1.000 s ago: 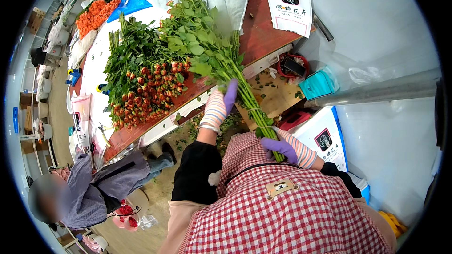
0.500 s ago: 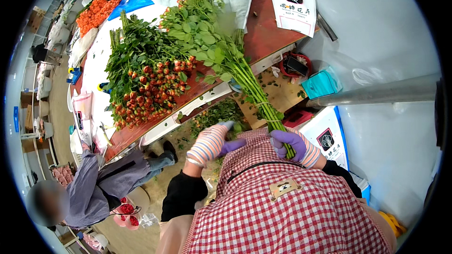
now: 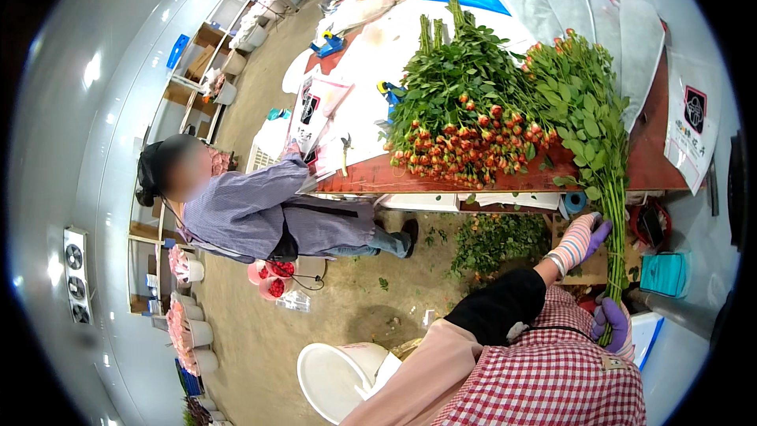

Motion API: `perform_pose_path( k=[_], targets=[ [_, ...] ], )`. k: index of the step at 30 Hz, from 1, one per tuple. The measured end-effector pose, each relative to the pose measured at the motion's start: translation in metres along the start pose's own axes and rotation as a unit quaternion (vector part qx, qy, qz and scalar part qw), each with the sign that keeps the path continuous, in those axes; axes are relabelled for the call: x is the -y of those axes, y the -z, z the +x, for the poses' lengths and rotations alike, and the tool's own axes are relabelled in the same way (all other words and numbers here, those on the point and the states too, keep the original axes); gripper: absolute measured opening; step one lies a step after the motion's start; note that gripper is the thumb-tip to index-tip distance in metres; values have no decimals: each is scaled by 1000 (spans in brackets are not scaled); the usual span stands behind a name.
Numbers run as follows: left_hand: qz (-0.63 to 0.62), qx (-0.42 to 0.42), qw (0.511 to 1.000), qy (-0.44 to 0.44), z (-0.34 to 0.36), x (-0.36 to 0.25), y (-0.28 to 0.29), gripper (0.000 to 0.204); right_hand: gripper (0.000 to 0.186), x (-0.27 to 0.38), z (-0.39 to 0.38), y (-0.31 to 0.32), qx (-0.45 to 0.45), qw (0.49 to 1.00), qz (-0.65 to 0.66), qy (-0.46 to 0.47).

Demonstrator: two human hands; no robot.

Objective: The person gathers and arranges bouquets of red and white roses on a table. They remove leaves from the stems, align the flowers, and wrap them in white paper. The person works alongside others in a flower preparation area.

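A long bunch of orange-red roses (image 3: 593, 122) reaches from the table past its front edge toward me, heads at the far end, bare stems near me. My right hand (image 3: 613, 323), in a striped glove with purple fingers, is wrapped round the lower stem ends. A thin band appears to circle the stems above that hand. My left hand (image 3: 579, 243), gloved alike, is beside the stems with thumb and fingers apart; whether it touches them I cannot tell. A heap of more orange-red roses (image 3: 473, 130) lies on the table left of the bunch.
Pruning shears (image 3: 344, 154) and blue tape dispensers (image 3: 329, 45) lie on the red-topped table (image 3: 374, 177). A person in a purple-grey smock (image 3: 244, 217) stands at its left. Cut leaves (image 3: 501, 248) pile beneath it. A white bucket (image 3: 347, 379) stands on the floor; a teal box (image 3: 664, 274) is at right.
The view has swung left, bringing more of the room and the other person into sight. My left hand has come closer to the stems; my right hand keeps its hold on them.
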State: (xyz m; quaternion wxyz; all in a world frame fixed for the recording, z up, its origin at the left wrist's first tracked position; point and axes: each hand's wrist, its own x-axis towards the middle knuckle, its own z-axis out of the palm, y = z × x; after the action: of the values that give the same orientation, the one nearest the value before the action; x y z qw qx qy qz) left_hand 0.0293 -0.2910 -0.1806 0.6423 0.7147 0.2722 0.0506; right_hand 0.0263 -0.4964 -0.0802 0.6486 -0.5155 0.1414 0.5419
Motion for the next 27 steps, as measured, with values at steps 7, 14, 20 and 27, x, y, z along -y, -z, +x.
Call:
perform_pose_path(
  k=[7, 14, 20, 27],
  targets=[
    [12, 10, 1000, -19, -38, -48, 21, 25, 17, -8, 4, 4, 29, 998, -52, 13],
    [35, 205, 964, -167, -102, -76, 55, 21, 29, 6, -3, 6, 12, 986, -161, 31],
    [458, 236, 856, 50, -85, -29, 104, 57, 16, 13, 4, 2, 66, 996, 31, -49],
    [227, 102, 968, -19, -36, -62, 40, 35, 18, 5, 9, 6, 55, 996, -59, -34]
  ],
)
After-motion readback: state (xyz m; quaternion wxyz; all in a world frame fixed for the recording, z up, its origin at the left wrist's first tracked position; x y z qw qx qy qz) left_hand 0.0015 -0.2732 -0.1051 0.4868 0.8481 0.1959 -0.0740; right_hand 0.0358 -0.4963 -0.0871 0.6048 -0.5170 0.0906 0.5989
